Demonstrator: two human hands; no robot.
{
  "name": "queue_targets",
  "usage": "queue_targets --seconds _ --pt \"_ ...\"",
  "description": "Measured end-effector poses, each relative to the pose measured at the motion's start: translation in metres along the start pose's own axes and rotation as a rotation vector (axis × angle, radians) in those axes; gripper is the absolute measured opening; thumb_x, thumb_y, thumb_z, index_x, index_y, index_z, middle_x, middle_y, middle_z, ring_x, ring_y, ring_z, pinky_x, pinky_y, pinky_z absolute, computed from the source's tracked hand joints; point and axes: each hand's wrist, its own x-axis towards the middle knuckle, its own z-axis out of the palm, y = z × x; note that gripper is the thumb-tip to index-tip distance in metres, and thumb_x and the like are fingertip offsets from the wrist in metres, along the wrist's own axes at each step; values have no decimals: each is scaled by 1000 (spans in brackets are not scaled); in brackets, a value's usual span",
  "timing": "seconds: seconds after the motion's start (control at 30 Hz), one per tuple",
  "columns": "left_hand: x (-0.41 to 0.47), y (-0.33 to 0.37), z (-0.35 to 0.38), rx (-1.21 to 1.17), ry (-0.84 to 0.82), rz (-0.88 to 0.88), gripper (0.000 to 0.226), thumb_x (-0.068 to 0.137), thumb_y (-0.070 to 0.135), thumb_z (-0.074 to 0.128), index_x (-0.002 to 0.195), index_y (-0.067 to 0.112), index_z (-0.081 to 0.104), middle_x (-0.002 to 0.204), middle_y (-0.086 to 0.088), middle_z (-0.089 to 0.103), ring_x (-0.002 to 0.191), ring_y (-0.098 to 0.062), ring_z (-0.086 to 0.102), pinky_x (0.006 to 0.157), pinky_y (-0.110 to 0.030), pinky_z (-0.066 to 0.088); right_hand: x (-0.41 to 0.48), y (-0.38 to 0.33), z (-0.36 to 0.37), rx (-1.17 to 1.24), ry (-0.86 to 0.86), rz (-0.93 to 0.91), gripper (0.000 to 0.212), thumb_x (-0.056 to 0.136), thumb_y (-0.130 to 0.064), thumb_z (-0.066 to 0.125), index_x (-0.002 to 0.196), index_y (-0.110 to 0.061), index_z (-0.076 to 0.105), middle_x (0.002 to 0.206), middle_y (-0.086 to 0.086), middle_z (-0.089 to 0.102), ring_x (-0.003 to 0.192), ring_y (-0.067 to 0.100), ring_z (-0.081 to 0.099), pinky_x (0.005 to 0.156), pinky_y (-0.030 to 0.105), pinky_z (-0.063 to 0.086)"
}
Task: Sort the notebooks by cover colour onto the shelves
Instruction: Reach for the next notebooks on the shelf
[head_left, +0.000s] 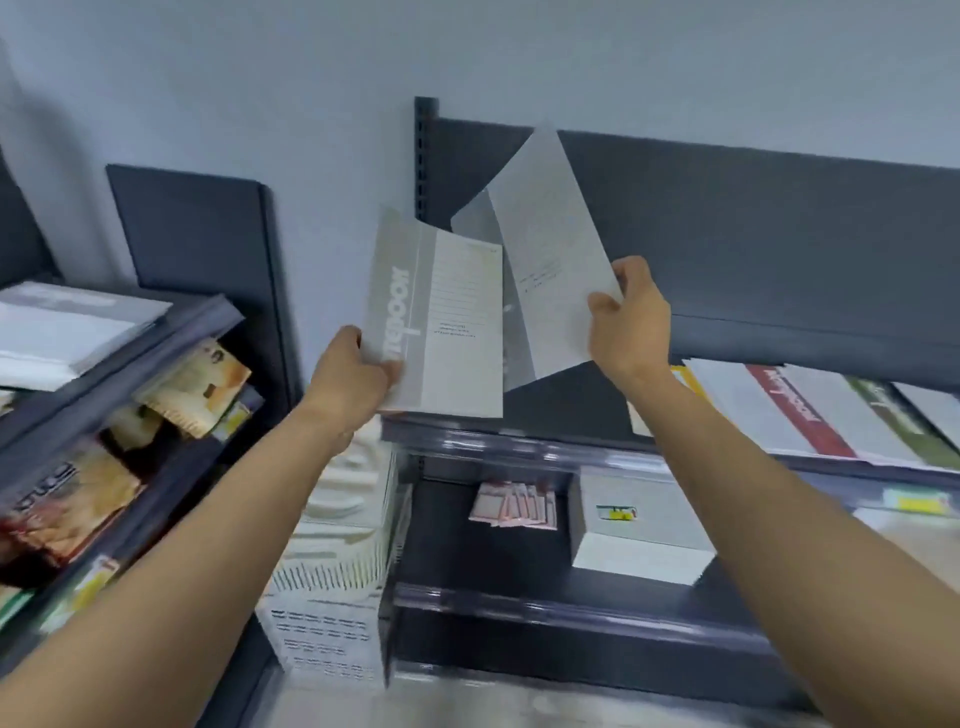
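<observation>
Nearest, two bare forearms (208, 525), stretched up and forward from the bottom edge. Beyond them, dark shelving (779, 234) against a pale wall (260, 78), with a second unit (192, 234) off to the left.

Mid-step, by the look of it: placing grey-covered notebooks at the bare left end of the upper shelf (519, 434). Left notebook (436, 322) upright just above that shelf's front edge, pinched at its lower left corner by the left grip (356, 376). Right notebook (550, 260) higher, tilted, clasped at its lower right edge between thumb and fingers of the right grip (631, 325). Further right on the same shelf, a row of notebooks (810, 410) lying overlapped, red and green bands among them.

Next, probably: lowering both, laying them flat together, well apart from the red and green. Calls for care against buckling the thin covers.

Hard to tell: contact between the left notebook's bottom edge and the shelf; one notebook folded open or two in the right grip; true cover colour there, only a pale printed face showing. Lettering blurred throughout. On the lower shelf (452, 561), a white box (639, 535) and pink packets (514, 506), too soft to identify further.
</observation>
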Motion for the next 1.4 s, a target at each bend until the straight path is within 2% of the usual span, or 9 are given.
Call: queue_targets --seconds 0.13,0.2,0.4,0.57,0.77,0.87,0.97,1.23,1.4 --pt "-15 20 83 44 -114 67 18 90 10 60 105 8 50 92 -2 58 76 -13 53 62 -22 43 6 58 -71 -64 86 75 19 97 -6 44 115 -6 47 108 9 61 90 28 55 72 33 44" --pt "-24 30 124 35 -174 79 21 91 10 59 109 10 49 94 1 58 80 -11 54 61 -18 40 9 88 -107 -81 119 97 19 96 -5 43 115 -6 47 103 6 60 86 26 53 69 30 40" --pt "-43 55 229 99 -263 84 21 90 9 60 106 14 47 90 6 55 76 -5 51 57 -19 37 34 167 -195 -115 162 115 19 95 -3 43 113 -6 47 98 6 59 83 28 54 67 34 44" --pt "-45 58 284 132 -258 58 14 87 6 63 93 12 53 90 -1 59 84 -19 57 65 -29 47 61 214 -236 -177 160 132 23 94 -2 41 116 -7 47 102 7 60 85 28 54 71 37 47" --pt "-23 52 313 212 -273 44 16 84 -2 63 79 13 58 85 -7 64 79 -24 61 72 -40 57 88 252 -250 -265 134 128 22 95 -2 41 116 -8 45 109 15 63 88 36 59 77 52 53" --pt "0 50 323 340 -259 89 23 82 -5 61 75 17 61 76 -3 62 73 -22 57 69 -33 52 104 265 -248 -272 125 110 21 94 -2 42 114 -8 45 109 14 63 89 36 60 76 49 53" --pt "27 50 328 522 -248 145 26 83 -6 54 79 18 62 80 -5 62 75 -22 56 67 -26 41 120 273 -241 -292 102 93 19 95 -4 43 114 -8 46 110 14 64 89 37 60 76 48 53" --pt "106 62 339 951 -192 337 29 79 -11 45 87 8 65 88 -13 63 87 -36 59 67 -31 44 185 281 -207 -286 -49 53 17 95 -8 46 108 -17 51 105 7 61 89 34 57 75 47 53" --pt "137 69 350 1296 -218 420 35 77 -13 45 91 14 60 91 -5 52 81 -26 49 76 -33 38 229 282 -187 -331 -182 27 14 94 -10 49 101 -22 53 102 3 61 89 29 57 73 35 47"
